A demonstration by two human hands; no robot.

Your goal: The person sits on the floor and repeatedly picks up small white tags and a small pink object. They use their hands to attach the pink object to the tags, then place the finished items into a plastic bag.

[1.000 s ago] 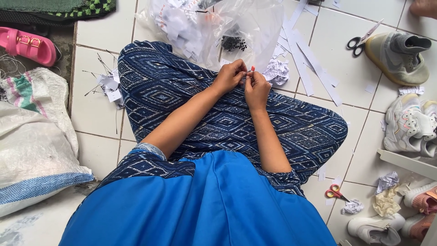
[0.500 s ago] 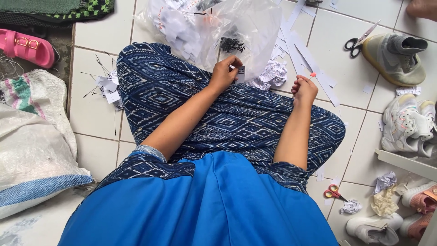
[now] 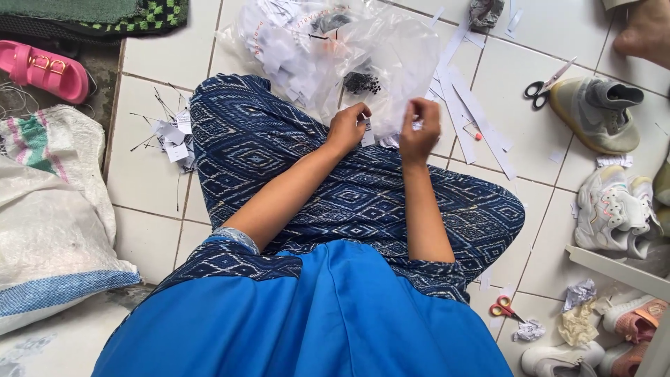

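Note:
I sit cross-legged on a white tiled floor in blue patterned trousers (image 3: 293, 160) and a blue top. My left hand (image 3: 347, 128) pinches a small white paper tag (image 3: 367, 130) above my knee. Raised beside it, my right hand (image 3: 419, 131) has its fingertips pinched together on something too small to make out. Just beyond both hands lies a clear plastic bag (image 3: 335, 49) holding white tags and a clump of small black pieces (image 3: 361, 82).
White paper strips (image 3: 474, 115) lie right of the bag. Black-handled scissors (image 3: 546, 85) and a grey shoe (image 3: 593, 115) sit at upper right, more shoes (image 3: 614, 209) and red scissors (image 3: 504, 308) at right. A woven sack (image 3: 49, 209), a pink sandal (image 3: 45, 70) and loose tags (image 3: 171, 136) are at left.
My hands were together, then my right hand swung out toward the paper strips on the right. It has now come back up next to my left hand, fingers pinched.

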